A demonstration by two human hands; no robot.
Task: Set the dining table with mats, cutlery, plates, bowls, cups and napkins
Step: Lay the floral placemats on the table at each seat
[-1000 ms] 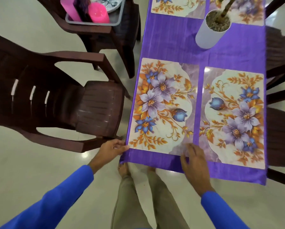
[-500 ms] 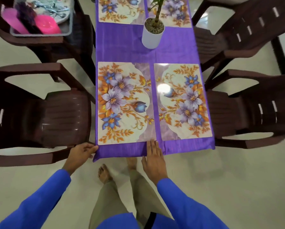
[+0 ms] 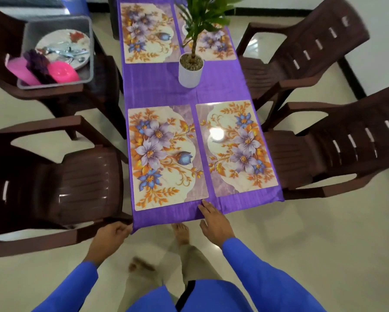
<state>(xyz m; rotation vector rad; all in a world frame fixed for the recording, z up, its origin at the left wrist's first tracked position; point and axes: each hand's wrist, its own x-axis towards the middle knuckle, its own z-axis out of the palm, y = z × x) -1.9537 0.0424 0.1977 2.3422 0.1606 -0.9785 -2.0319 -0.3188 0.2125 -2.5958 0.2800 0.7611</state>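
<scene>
Brown chairs (image 3: 60, 188) flanking table, potted plant (image 3: 190, 70) mid-cloth (tray (image 3: 88, 52) aside)

From where I stand, there is no text, label, brand or number that I can read anywhere. The mats (image 3: 166, 158) on the table carry only a printed pattern of flowers, no words
</scene>
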